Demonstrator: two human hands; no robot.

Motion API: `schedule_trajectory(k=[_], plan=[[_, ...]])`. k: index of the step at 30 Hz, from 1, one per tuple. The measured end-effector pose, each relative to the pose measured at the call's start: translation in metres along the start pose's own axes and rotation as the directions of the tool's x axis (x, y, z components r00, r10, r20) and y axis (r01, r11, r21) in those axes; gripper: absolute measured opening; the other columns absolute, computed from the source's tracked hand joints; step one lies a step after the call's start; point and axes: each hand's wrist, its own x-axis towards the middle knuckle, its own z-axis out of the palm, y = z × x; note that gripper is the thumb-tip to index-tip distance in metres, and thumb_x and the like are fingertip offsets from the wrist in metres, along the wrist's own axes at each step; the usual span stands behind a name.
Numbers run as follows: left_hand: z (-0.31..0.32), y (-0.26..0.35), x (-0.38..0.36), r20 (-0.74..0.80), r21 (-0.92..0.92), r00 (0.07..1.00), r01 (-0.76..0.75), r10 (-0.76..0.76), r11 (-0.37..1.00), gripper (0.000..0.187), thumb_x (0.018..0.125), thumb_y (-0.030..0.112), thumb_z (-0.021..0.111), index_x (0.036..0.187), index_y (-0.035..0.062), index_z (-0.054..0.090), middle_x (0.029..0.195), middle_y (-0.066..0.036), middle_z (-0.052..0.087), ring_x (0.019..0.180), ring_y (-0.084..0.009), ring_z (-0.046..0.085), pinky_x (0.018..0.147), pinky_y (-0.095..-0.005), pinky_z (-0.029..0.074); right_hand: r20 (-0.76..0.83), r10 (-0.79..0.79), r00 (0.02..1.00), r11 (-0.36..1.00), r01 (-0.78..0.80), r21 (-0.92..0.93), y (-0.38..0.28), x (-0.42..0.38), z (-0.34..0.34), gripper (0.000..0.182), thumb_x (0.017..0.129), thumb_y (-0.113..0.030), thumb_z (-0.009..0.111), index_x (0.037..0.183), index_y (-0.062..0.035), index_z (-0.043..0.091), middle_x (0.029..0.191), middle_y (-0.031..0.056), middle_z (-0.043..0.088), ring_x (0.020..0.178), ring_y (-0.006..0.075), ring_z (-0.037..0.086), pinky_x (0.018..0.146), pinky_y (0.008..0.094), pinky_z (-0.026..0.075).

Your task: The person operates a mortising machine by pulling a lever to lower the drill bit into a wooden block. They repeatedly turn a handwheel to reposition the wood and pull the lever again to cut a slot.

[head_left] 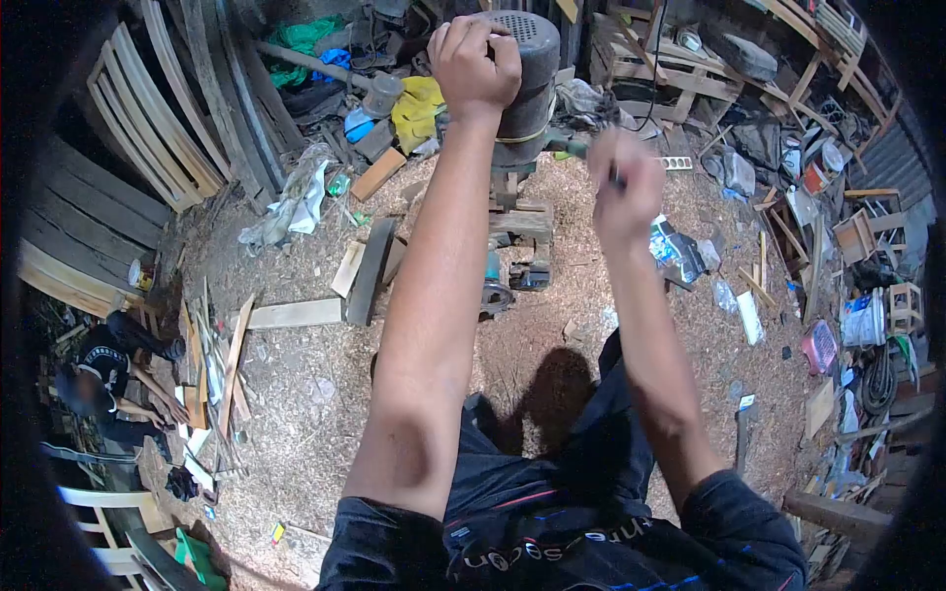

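My left hand [475,61] rests on the rim of a grey cylindrical motor housing [527,84] with a perforated top, its fingers curled over the edge. To the right, my right hand [626,182] is closed in a fist, smeared by motion, around a dark handle [617,178]. Under the motor stand the machine's lower parts, with a wooden block [522,222] and a dark round wheel [495,298] below. A greenish machine part [567,145] sticks out between the motor and my right hand.
Wood shavings cover the floor [305,414]. Boards [296,313] lie left of the machine, a yellow cloth [418,110] behind it. A co-worker [108,374] crouches at far left among wood strips. A white power strip [674,164] and plastic bags [675,246] lie right.
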Motion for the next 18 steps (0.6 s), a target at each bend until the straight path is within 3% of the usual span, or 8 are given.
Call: schedule_trajectory(k=[1,7,11,13,15,17,18], plan=[[0.000,-0.001,-0.002,-0.008,-0.002,1.000,0.004,-0.004,1.000,0.023,0.078,0.021,0.052,0.077,0.0076,0.070,0.081,-0.012,0.066,0.080,-0.0329,0.061,0.077,-0.0413,0.046,0.018,0.046,0.999,0.994,-0.047,0.095,-0.002,-0.028,-0.004,0.030,0.080,-0.022,0.046,0.058,-0.0017,0.046,0.058,0.0076,0.048,0.057,0.0170,0.043,0.058,0.0303,0.033],[-0.007,0.008,0.003,0.041,-0.050,0.999,-0.006,0.008,0.999,0.023,0.080,0.020,0.051,0.075,0.0057,0.068,0.080,-0.014,0.066,0.079,-0.0350,0.061,0.077,-0.0431,0.047,-0.012,-0.058,0.998,0.998,0.058,0.024,0.001,-0.059,-0.003,0.027,0.072,-0.022,0.046,0.053,-0.0028,0.041,0.056,0.0072,0.046,0.056,0.0166,0.041,0.058,0.0334,0.032],[-0.009,0.015,0.005,0.076,-0.025,0.996,0.043,-0.041,0.999,0.023,0.081,0.019,0.050,0.073,0.0004,0.062,0.080,-0.019,0.062,0.081,-0.0391,0.059,0.077,-0.0476,0.047,-0.127,0.025,0.992,0.992,-0.008,0.129,0.001,-0.007,0.007,0.037,0.088,-0.022,0.046,0.056,-0.0021,0.046,0.053,0.0072,0.045,0.055,0.0151,0.042,0.054,0.0299,0.031],[-0.011,0.017,0.006,0.070,-0.039,0.997,0.044,-0.042,0.998,0.023,0.080,0.019,0.051,0.074,0.0000,0.062,0.079,-0.019,0.062,0.081,-0.0389,0.059,0.077,-0.0473,0.047,-0.080,-0.016,0.997,0.999,0.012,-0.053,0.004,0.037,0.010,0.043,0.095,-0.026,0.045,0.061,-0.0008,0.050,0.056,0.0078,0.049,0.055,0.0137,0.043,0.051,0.0284,0.028],[-0.010,0.016,0.012,0.065,-0.036,0.997,0.033,-0.031,0.999,0.023,0.080,0.019,0.051,0.073,0.0006,0.062,0.079,-0.018,0.061,0.081,-0.0387,0.058,0.077,-0.0472,0.046,-0.077,0.106,0.991,0.994,-0.104,0.018,0.017,0.078,0.011,0.043,0.095,-0.035,0.054,0.075,0.0022,0.063,0.067,0.0126,0.063,0.065,0.0197,0.060,0.052,0.0323,0.041],[-0.008,0.016,0.021,0.063,-0.033,0.997,0.043,-0.040,0.999,0.023,0.081,0.019,0.052,0.073,0.0008,0.063,0.079,-0.019,0.062,0.081,-0.0390,0.059,0.077,-0.0472,0.047,-0.040,0.159,0.986,0.986,-0.156,0.063,0.013,0.123,0.015,0.052,0.103,-0.044,0.042,0.073,-0.0039,0.057,0.061,0.0033,0.052,0.056,0.0143,0.048,0.055,0.0313,0.038],[-0.008,0.018,0.027,0.068,-0.030,0.996,0.059,-0.057,0.998,0.023,0.081,0.020,0.053,0.073,0.0007,0.064,0.079,-0.019,0.062,0.081,-0.0393,0.060,0.077,-0.0473,0.047,-0.119,0.012,0.993,0.995,-0.023,-0.092,0.026,0.139,0.024,0.047,0.104,-0.041,0.041,0.083,-0.0017,0.057,0.070,0.0054,0.055,0.063,0.0147,0.050,0.061,0.0314,0.041]])
